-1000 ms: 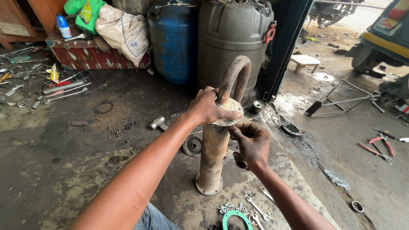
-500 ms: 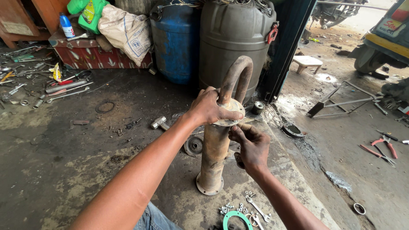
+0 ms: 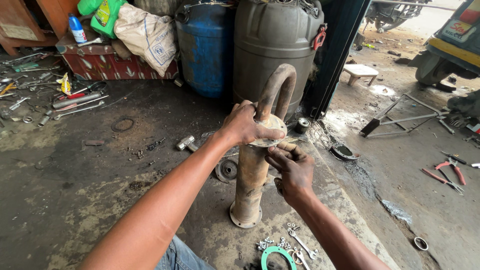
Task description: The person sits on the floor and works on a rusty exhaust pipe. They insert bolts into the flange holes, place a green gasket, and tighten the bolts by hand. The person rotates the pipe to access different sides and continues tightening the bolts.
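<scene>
Right hand (image 3: 292, 167) slightly lower, perhaps, under pipe flange (image 3: 268, 131).

Both bare forearms reach forward from the bottom edge, the left long and nearly straight, the right coming in shorter from lower right. Left hand (image 3: 247, 125) is palm down, fingers curled in a grip, thumb pointing toward the right hand. Right hand (image 3: 292, 167) sits just below and right of it, wrist bent, fingers (image 3: 280, 156) curled upward, close to the left thumb.
</scene>
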